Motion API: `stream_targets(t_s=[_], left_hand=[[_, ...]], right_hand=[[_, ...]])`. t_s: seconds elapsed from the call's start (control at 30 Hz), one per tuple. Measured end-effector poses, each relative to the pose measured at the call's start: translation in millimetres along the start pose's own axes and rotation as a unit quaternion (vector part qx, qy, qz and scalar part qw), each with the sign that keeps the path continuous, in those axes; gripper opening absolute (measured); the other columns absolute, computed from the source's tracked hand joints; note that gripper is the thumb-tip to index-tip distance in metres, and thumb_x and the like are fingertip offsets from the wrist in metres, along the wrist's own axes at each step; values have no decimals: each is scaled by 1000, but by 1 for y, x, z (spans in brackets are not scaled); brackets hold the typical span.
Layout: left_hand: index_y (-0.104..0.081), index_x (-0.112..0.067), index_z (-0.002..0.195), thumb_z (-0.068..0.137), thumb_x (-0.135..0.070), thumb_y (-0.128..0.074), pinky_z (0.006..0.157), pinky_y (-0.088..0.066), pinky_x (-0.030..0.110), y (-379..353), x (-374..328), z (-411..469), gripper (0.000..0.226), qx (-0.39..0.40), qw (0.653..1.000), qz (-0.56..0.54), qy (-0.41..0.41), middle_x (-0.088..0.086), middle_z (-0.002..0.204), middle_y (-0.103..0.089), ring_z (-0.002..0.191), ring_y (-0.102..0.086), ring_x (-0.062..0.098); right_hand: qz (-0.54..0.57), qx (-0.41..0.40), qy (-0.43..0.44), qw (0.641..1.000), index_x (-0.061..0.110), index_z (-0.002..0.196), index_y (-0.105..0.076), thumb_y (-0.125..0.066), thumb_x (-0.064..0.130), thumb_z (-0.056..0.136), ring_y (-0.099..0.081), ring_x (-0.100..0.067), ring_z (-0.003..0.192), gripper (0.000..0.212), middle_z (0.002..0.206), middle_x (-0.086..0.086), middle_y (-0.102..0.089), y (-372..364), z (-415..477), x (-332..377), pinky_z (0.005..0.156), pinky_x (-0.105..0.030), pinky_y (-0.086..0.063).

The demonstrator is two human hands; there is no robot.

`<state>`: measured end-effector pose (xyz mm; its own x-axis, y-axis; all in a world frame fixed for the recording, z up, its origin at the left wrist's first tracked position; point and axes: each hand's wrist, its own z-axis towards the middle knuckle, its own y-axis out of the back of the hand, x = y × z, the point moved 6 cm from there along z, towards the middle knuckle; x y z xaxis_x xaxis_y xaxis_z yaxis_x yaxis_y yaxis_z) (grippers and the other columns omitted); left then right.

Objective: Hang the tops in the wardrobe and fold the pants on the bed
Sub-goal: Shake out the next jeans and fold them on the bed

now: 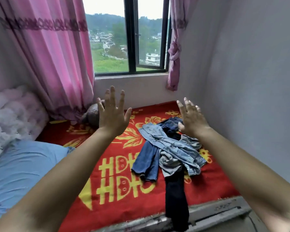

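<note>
A heap of clothes lies on the red bed cover (107, 190) with yellow patterns. In it are light blue jeans (172, 146), dark blue jeans (146, 163), a grey garment (170, 162) and a black garment (176, 201) that hangs over the bed's front edge. Both my arms are stretched out above the bed. My left hand (113, 114) is raised with its fingers spread, left of the heap, and holds nothing. My right hand (190, 118) hovers over the far end of the heap with straight fingers. No wardrobe is in view.
A blue pillow (23, 168) and a fluffy white blanket (12, 114) lie at the left. A grey soft toy (92, 114) sits by the pink curtain (57, 61). A window (129, 36) is straight ahead, a grey wall (249, 81) at the right, and a grey bed frame (213, 213) in front.
</note>
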<state>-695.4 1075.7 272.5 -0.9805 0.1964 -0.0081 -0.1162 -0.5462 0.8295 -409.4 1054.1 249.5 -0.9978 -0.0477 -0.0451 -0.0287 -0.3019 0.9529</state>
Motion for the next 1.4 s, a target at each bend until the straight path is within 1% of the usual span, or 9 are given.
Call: stream_targets(t_s=[0.33, 0.57, 0.7, 0.8, 1.0, 1.07, 1.17, 1.3, 1.4], left_hand=[[-3, -22, 157, 97, -57, -28, 116, -8, 63, -187, -51, 74, 74, 132, 988, -53, -51, 14, 162, 14, 150, 5, 33], [1, -26, 157, 97, -58, -33, 117, -11, 61, -328, -71, 84, 76, 243, 969, -39, -21, 12, 162, 13, 150, 5, 32], [6, -26, 157, 96, -60, -31, 117, -15, 59, -412, -82, 75, 79, 317, 948, -15, 9, 11, 161, 19, 150, 6, 31], [7, -25, 157, 96, -61, -29, 116, -19, 57, -469, -109, 70, 79, 361, 932, -20, 19, 12, 161, 20, 150, 3, 32], [-1, -18, 158, 98, -54, -40, 116, -22, 53, -578, -200, 36, 80, 414, 904, -109, -13, 18, 162, 14, 150, 1, 35], [-6, -14, 158, 98, -51, -45, 117, -22, 50, -606, -236, 21, 80, 415, 894, -167, -21, 22, 161, 10, 151, 2, 34], [-10, -11, 157, 97, -45, -50, 120, -18, 48, -637, -287, -7, 80, 414, 879, -218, -88, 26, 161, 6, 151, 1, 36], [-17, -13, 156, 91, -35, -57, 115, -25, 52, -670, -340, -40, 79, 422, 855, -227, -201, 19, 163, 3, 150, -6, 36], [-11, -21, 157, 90, -32, -53, 114, -22, 56, -699, -368, -54, 80, 420, 840, -174, -295, 12, 164, 6, 151, -1, 32]], right_hand=[[-1, 72, -121, 990, 15, 159, -8, -58, 39, 91, -13, -32, 151, 88, 165, -18, -6, -121, 74, -106, 122, -47, -16], [41, 197, -119, 972, 16, 157, -10, -57, 36, 90, -11, -32, 151, 84, 165, -17, -5, -272, 125, -156, 121, -45, -17], [54, 292, -115, 948, 15, 157, -9, -54, 40, 94, -8, -32, 152, 82, 165, -16, -2, -362, 137, -186, 119, -46, -19], [85, 339, -152, 924, 15, 157, -10, -54, 39, 95, -11, -34, 151, 80, 165, -16, -3, -424, 133, -213, 118, -47, -23], [124, 413, -238, 871, 16, 158, -10, -48, 27, 98, -13, -34, 150, 73, 165, -15, -4, -531, 68, -252, 119, -45, -23], [119, 420, -256, 862, 16, 158, -11, -47, 24, 98, -14, -34, 150, 70, 165, -16, -6, -563, 44, -270, 118, -46, -24], [152, 403, -333, 839, 14, 158, -16, -46, 23, 100, -21, -36, 147, 66, 162, -18, -15, -600, 18, -301, 116, -48, -27], [229, 313, -478, 788, 12, 152, -32, -39, 30, 104, -40, -36, 137, 52, 146, -19, -46, -639, 3, -336, 112, -43, -31], [247, 264, -540, 760, 13, 147, -41, -35, 24, 104, -48, -33, 132, 45, 138, -15, -58, -661, -11, -345, 111, -40, -34]])
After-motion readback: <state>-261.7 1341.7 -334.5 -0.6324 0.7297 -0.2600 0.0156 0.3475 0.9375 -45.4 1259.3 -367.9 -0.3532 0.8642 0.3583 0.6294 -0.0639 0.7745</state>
